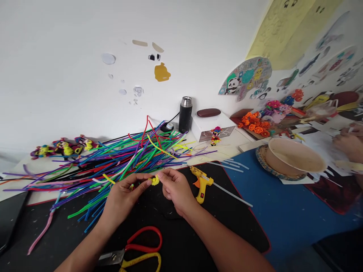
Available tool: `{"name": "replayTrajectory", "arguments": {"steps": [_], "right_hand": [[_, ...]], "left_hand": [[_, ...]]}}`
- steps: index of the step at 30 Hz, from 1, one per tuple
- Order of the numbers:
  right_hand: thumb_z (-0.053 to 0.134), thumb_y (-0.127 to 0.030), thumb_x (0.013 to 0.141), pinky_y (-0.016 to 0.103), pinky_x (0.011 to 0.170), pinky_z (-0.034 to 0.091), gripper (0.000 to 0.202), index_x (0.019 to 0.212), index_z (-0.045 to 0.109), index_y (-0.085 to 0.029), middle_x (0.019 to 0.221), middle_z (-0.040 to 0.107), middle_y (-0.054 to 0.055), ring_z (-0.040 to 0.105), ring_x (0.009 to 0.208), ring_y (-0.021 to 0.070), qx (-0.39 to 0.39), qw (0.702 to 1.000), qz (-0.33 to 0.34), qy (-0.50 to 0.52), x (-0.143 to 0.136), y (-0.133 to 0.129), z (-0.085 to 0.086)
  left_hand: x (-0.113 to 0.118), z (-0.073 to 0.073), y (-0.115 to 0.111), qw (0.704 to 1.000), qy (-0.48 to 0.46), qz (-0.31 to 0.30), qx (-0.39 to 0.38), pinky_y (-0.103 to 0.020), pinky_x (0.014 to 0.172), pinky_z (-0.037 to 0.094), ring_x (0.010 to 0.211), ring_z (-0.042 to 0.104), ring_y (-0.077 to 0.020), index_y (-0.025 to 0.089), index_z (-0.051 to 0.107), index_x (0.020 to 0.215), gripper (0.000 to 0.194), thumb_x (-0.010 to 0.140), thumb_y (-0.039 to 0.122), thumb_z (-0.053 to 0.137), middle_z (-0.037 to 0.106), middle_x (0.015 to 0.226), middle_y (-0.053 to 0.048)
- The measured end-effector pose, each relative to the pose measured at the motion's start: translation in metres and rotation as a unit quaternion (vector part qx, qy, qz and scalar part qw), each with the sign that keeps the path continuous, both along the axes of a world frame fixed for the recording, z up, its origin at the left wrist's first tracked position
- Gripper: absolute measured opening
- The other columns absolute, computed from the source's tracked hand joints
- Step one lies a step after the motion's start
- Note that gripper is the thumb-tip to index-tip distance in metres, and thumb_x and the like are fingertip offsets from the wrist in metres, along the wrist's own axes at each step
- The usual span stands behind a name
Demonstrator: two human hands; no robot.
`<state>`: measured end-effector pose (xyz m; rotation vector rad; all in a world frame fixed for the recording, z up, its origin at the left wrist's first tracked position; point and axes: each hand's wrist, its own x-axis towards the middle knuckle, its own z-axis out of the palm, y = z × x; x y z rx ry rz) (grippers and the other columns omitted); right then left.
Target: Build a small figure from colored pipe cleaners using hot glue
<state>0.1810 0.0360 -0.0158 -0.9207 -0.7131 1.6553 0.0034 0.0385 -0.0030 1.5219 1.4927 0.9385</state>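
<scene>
Both hands meet above the black mat (181,234), pinching a small yellow piece of bent pipe cleaner (155,180) between them. My left hand (124,192) grips it from the left with thumb and fingertips, and a further bit of yellow shows inside that hand. From the other side, the thumb and finger of my right hand (176,189) close on the same piece. A yellow glue gun (202,184) with a clear stick in its back lies just right of my right hand. Below my hands rest scissors (141,249) with red and yellow handles.
Loose pipe cleaners (127,158) in many colours pile up behind my left hand. Several finished figures (65,146) lie at the far left; another figure (216,136) stands by a white box (212,122). A black thermos (185,115) and a large bowl (295,156) stand farther right, near another person's hands (350,141).
</scene>
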Motion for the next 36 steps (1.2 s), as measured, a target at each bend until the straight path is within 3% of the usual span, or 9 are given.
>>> {"name": "replayTrajectory", "arguments": {"steps": [3,14,31,36], "right_hand": [[0.087,-0.054,0.072,0.021,0.039,0.014,0.044,0.082,0.066,-0.017,0.046,0.039,-0.013,0.024,0.04,0.004,-0.009,1.0,-0.008,0.005,-0.0002,0.0,0.0006],[0.088,-0.053,0.071,0.022,0.039,0.014,0.042,0.079,0.065,-0.018,0.045,0.039,-0.013,0.025,0.039,0.0042,0.002,1.0,0.004,0.009,0.0001,0.001,0.0011],[0.087,-0.053,0.074,0.022,0.04,0.016,0.04,0.079,0.068,-0.018,0.049,0.039,-0.012,0.025,0.04,0.0047,0.018,1.0,0.003,-0.017,0.0007,-0.0009,0.0008],[0.086,-0.057,0.075,0.021,0.04,0.015,0.044,0.081,0.065,-0.018,0.049,0.039,-0.012,0.025,0.041,0.0048,-0.002,1.0,0.0,-0.013,0.0013,-0.0023,0.0045]], "left_hand": [[0.0001,-0.0005,-0.0003,1.0,0.002,0.0,0.016,-0.03,0.068,0.054,0.075,0.07,-0.0227,0.023,0.085,0.096,0.048,0.077,0.067,0.079,0.083,0.092,-0.007],[0.0006,0.0002,-0.0007,1.0,0.003,0.023,-0.003,-0.027,0.059,0.051,0.07,0.069,-0.0211,0.024,0.085,0.098,0.051,0.073,0.068,0.08,0.083,0.089,-0.006],[0.0025,0.0006,-0.0037,0.998,0.03,0.0,0.049,-0.034,0.076,0.055,0.078,0.07,-0.0235,0.025,0.083,0.088,0.036,0.081,0.059,0.076,0.08,0.088,-0.005],[0.0024,-0.0022,-0.0038,0.998,0.017,0.002,0.054,-0.032,0.07,0.055,0.078,0.071,-0.024,0.024,0.083,0.092,0.039,0.082,0.062,0.077,0.081,0.09,-0.006]]}}
